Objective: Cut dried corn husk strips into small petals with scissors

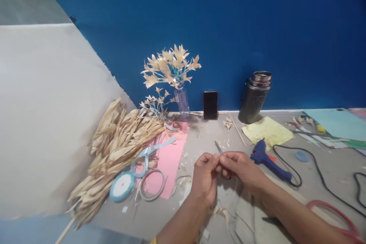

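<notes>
My left hand (204, 175) and my right hand (238, 166) meet over the grey table (200, 137), fingertips pinched together on a small piece I cannot make out. A thin grey stick (218, 146) pokes up just beyond the fingers. Scraps of dried husk (183, 183) lie under and around my hands. A blue glue gun (268, 160) lies just right of my right hand.
A pile of dried corn husks (114, 148) lies at left, with a blue ribbon spool (122, 186), a ring (152, 185) and pink paper (168, 160). A vase of husk flowers (177, 80), a phone (210, 105) and a dark flask (254, 97) stand against the blue board. Black cable (317, 167) runs at right.
</notes>
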A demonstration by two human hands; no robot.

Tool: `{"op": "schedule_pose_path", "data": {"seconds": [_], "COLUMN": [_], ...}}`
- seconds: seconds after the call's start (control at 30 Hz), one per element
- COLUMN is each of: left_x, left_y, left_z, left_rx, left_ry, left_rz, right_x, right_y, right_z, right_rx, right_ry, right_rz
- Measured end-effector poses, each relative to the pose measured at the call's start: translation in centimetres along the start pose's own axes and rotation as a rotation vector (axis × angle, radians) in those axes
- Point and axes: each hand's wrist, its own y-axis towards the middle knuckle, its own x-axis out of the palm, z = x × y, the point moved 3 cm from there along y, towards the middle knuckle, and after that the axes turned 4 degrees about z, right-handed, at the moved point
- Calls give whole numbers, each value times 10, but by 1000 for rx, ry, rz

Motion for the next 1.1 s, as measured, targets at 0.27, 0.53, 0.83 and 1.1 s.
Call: {"op": "schedule_pose_path", "data": {"seconds": [0.27, 0.53, 0.83, 1.1], "left_x": [-2, 0, -1, -7], "left_y": [-3, -5, -2, 1], "left_z": [-1, 5, 9, 2], "left_rx": [36, 62, 2, -67], "left_ry": [-40, 96, 68, 11], "left_rz": [28, -8, -31, -90], "right_x": [1, 4, 4, 5], "right_y": [0, -5, -2, -1], "right_z": [-1, -12, -5, -2], "right_rx": [20, -43, -5, -7], "right_ry": [84, -56, -2, -27], "right_rz": [92, 206, 85, -20]}}
